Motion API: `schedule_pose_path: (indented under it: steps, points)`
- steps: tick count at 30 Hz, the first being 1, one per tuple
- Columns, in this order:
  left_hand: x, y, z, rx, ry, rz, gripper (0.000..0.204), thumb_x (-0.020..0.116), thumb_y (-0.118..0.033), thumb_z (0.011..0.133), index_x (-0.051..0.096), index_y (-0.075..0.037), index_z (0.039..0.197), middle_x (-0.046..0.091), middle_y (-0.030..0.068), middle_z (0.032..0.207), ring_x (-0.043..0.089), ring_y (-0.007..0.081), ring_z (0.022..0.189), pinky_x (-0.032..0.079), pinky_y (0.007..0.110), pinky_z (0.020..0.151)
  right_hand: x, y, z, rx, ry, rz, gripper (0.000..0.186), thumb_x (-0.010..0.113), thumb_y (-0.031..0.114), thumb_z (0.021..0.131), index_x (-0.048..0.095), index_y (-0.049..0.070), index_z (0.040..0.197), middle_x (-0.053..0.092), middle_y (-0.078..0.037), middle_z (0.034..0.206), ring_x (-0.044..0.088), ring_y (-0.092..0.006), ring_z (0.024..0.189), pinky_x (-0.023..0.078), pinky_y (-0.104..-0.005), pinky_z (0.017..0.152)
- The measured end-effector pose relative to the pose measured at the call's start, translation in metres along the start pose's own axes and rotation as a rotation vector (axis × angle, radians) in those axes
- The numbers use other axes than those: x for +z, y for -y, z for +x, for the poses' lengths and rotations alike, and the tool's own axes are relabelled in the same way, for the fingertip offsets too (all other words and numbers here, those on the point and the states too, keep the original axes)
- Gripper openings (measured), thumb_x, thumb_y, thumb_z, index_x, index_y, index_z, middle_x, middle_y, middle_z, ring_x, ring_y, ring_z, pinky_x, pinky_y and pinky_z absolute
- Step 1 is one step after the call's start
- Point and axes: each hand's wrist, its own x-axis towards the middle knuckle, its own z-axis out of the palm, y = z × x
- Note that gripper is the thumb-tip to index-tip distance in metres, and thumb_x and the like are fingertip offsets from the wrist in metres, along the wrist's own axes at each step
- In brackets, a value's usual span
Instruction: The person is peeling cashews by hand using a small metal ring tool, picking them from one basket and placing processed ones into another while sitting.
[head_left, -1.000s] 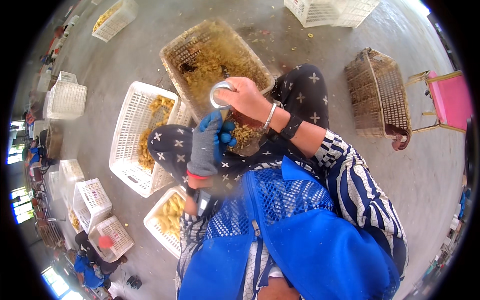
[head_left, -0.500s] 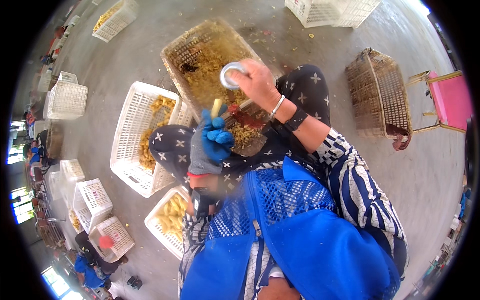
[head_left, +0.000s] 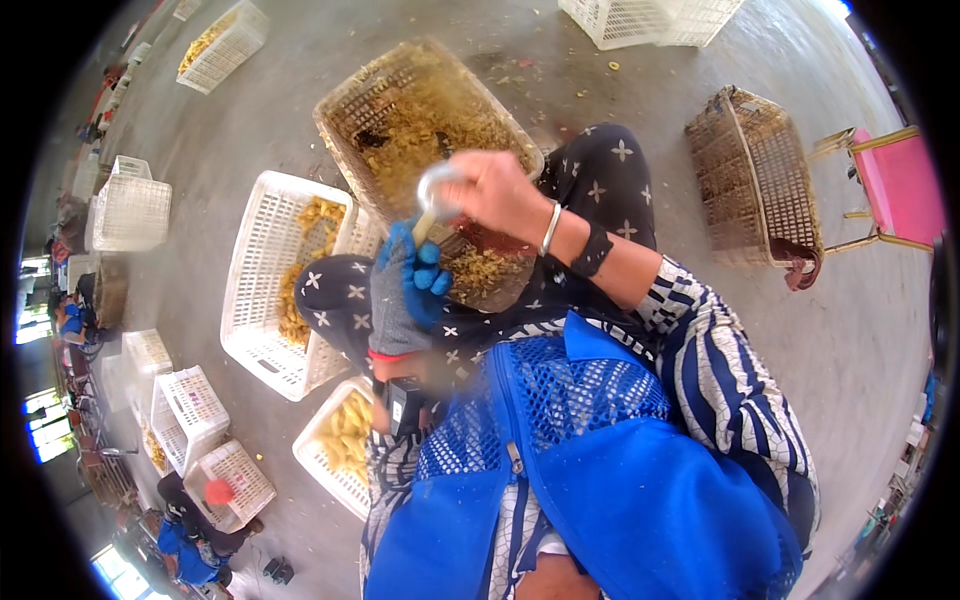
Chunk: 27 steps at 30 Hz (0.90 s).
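My left hand (head_left: pixel 400 292) wears a grey and blue glove and pinches a small yellow piece (head_left: pixel 424 230) upright over my lap. My bare right hand (head_left: pixel 497 190), with a bangle and a dark wristband, grips a round metal ring-shaped tool (head_left: pixel 436 186) just above that piece; the tool is blurred by motion. Both hands hover over the near end of a brown wicker basket (head_left: pixel 352 108) littered with yellowish peelings.
A white slatted crate (head_left: pixel 262 225) with yellow pieces lies left of my knees, another white crate (head_left: pixel 322 470) by my left hip. An empty brown basket (head_left: pixel 755 170) and a pink chair (head_left: pixel 900 185) stand to the right. More white crates (head_left: pixel 130 212) and other workers fill the left edge.
My right hand lifted the metal tool up over the brown basket, then brought it back down onto the yellow piece. The gloved left hand stayed almost still.
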Motion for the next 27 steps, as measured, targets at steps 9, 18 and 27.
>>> schedule_pose_path:
  steps: [9,18,27]
  points:
    - [0.0,-0.017,0.003,-0.083,-0.071,0.24,0.038,0.056,-0.031,0.101,0.056,-0.005,0.128,0.06,0.0004,0.082,0.045,0.0059,0.054,0.04,0.021,0.051,0.009,-0.016,-0.014,0.476,0.128,0.52,0.019,0.067,0.019,0.091,0.071,0.002,0.098,0.069,-0.002,0.083,0.059,-0.0064,0.062,0.045,-0.0208,0.053]
    - [0.007,-0.031,-0.004,0.177,0.039,0.743,0.036,0.056,-0.03,0.102,0.059,-0.005,0.127,0.064,0.0052,0.098,0.057,0.0106,0.076,0.049,0.028,0.07,0.024,0.019,-0.027,0.753,0.007,0.795,0.021,0.065,0.016,0.093,0.071,-0.001,0.104,0.072,-0.004,0.093,0.066,-0.0086,0.079,0.053,-0.0235,0.066]
    - [-0.001,-0.016,0.0,-0.003,-0.002,0.374,0.037,0.057,-0.031,0.102,0.059,-0.003,0.125,0.065,0.0097,0.103,0.059,0.0137,0.077,0.051,0.029,0.073,0.022,-0.002,-0.027,0.737,-0.107,0.655,0.019,0.063,0.015,0.094,0.069,0.0,0.104,0.07,-0.008,0.091,0.069,-0.0146,0.071,0.056,-0.0259,0.055]
